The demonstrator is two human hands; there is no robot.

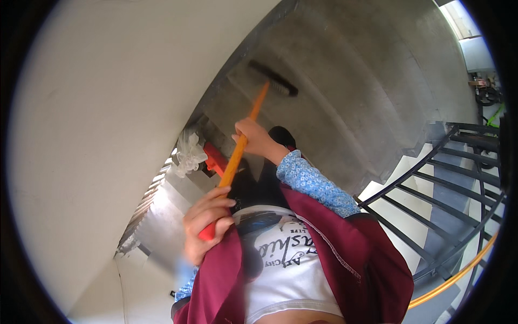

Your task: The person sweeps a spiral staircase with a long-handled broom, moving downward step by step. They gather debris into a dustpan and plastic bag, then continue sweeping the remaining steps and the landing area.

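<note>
A broom (233,166) with an orange handle slants across the view, its dark, bristled head (278,81) low over a grey concrete stair step. My right hand (258,139) is closed around the middle of the handle. Nearer to my body, my left hand (204,220) grips the upper end, where a red cap shows beside the fingers. The broom head looks slightly blurred, and whether its bristles touch the step I cannot tell. One of my dark shoes (281,136) shows just beyond my right hand.
Grey steps (345,70) curve up and to the right. A pale wall (118,108) fills the left. A red-orange object (215,159) and clear plastic bag (190,153) sit beside my legs. On the right runs a black metal railing (440,232) with a yellow handrail (458,278).
</note>
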